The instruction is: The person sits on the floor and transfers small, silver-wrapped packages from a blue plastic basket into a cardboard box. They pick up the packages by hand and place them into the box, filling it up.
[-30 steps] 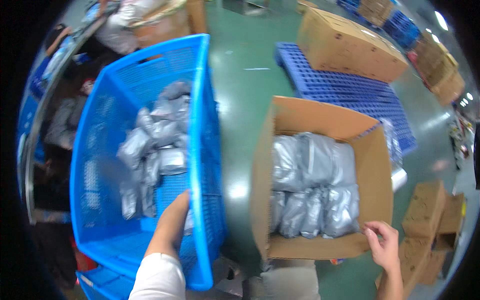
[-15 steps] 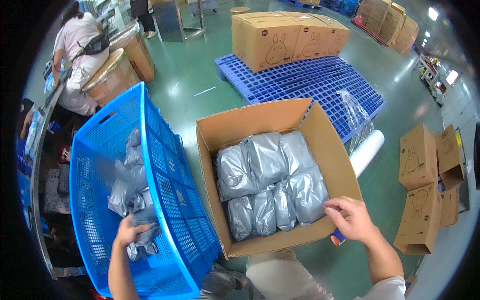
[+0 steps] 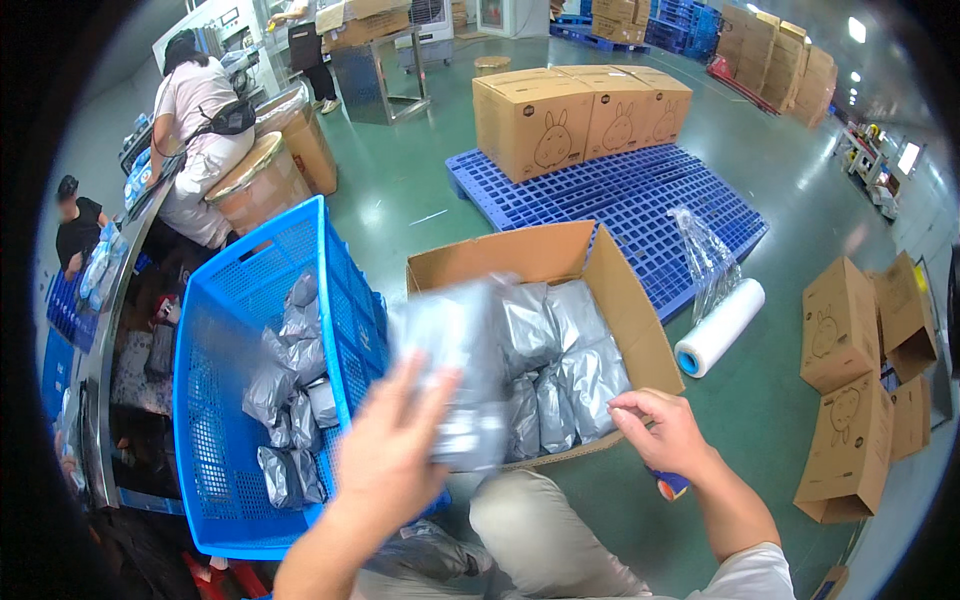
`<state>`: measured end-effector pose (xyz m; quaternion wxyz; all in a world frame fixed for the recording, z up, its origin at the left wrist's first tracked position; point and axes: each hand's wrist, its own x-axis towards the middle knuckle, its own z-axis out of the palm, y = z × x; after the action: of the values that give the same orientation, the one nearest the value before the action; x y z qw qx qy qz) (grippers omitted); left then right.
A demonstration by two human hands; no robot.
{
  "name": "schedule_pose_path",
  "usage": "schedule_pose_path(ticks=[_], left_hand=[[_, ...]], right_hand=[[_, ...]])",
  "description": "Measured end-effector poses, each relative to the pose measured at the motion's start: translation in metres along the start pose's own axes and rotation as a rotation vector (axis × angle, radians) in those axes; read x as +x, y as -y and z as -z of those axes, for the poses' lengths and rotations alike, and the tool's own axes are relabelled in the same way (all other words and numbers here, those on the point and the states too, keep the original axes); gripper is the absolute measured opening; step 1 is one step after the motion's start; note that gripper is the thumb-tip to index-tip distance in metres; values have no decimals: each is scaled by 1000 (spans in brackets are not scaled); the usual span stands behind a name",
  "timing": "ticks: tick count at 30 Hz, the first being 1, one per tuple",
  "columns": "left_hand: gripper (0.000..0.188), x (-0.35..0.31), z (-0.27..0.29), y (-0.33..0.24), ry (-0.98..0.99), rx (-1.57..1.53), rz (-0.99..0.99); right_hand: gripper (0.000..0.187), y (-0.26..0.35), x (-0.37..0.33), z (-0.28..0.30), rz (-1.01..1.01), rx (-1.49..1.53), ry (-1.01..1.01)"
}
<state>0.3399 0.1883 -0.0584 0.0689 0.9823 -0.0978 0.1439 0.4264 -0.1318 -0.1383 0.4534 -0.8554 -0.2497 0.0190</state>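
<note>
My left hand (image 3: 385, 455) grips a shiny grey plastic parcel (image 3: 455, 370), blurred by motion, over the near left part of an open cardboard box (image 3: 505, 258). Inside the box lie several more grey parcels (image 3: 578, 312), packed side by side; the held one hides some of them. At the box's near right edge is my right hand (image 3: 665, 430), thumb and fingertips pinched together beside a parcel; whether anything is between them I cannot make out. To the left stands a blue plastic crate (image 3: 215, 390) with several loose grey parcels (image 3: 275, 390) in it.
Behind the box a blue pallet (image 3: 480, 190) carries closed cartons (image 3: 545, 125). A roll of clear film (image 3: 725, 325) lies on the floor at right, near open cartons (image 3: 840, 430). People (image 3: 205, 130) are at a metal-edged bench (image 3: 115, 330) on the left.
My left hand has come out of the crate and swung right with a grey parcel, now over the box. My right hand stays near the box's right edge. The view has shifted somewhat.
</note>
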Motion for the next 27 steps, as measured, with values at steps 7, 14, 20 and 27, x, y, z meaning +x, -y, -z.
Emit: schedule_pose_path(ticks=[7,14,20,27], left_hand=[[40,-28,-33,-15,244,-393,1],[8,-67,-39,43,-97,-572,280],[28,-112,-74,247,-111,-310,846],[52,-249,-274,416,1105,79,869]], right_hand=[[39,-22,25,13,-106,-131,227],[74,-68,119,-58,-68,-606,812],[85,-87,145,-133,-37,-814,1085],[87,-78,141,-143,33,-793,1035]])
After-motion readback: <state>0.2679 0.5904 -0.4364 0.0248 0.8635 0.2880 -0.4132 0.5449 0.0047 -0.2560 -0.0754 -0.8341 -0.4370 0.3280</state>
